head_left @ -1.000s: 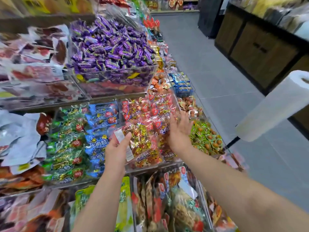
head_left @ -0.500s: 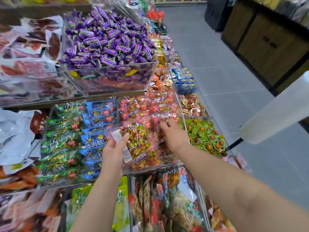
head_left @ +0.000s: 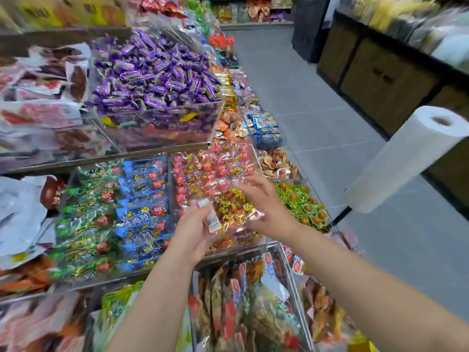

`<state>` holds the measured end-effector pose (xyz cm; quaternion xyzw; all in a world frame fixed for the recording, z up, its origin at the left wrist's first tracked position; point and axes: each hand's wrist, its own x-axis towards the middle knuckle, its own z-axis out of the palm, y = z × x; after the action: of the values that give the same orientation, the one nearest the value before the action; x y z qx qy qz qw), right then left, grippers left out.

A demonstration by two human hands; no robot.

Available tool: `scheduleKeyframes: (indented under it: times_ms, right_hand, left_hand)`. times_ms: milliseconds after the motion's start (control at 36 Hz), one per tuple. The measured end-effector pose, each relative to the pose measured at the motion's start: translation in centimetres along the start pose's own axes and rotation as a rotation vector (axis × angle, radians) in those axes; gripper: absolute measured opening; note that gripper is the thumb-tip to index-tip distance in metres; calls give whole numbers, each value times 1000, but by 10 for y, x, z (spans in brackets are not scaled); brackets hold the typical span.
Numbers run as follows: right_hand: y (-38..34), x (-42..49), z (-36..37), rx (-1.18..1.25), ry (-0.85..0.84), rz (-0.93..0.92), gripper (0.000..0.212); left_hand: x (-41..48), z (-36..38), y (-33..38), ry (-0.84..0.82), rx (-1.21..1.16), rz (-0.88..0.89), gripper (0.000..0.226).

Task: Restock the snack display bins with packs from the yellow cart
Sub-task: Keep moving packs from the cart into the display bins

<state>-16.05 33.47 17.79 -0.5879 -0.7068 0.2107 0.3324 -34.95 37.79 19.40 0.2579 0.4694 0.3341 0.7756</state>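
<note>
Centre frame: the left hand (head_left: 193, 233) grips a clear pack of gold-wrapped snacks (head_left: 232, 209) by its labelled end. The right hand (head_left: 266, 207) lies spread-fingered on its right side, just below the red packs (head_left: 215, 168). Purple sweets (head_left: 152, 74) are heaped upper left.

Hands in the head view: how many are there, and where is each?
2. The left hand grips the clear pack of gold-wrapped snacks at its near-left corner. The right hand touches the pack's right side. No other hand shows.
</note>
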Motion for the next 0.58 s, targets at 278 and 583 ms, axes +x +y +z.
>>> scheduleKeyframes:
  times_ms: [278,583]
  right_hand:
    - [-16,8,-42,35,4,400,45]
    - [-22,62,-11,-716,-679,299,55]
  left_hand:
    - [4,-21,-1,306,815,494,27]
    - [36,-28,-17,168,1831,552,115]
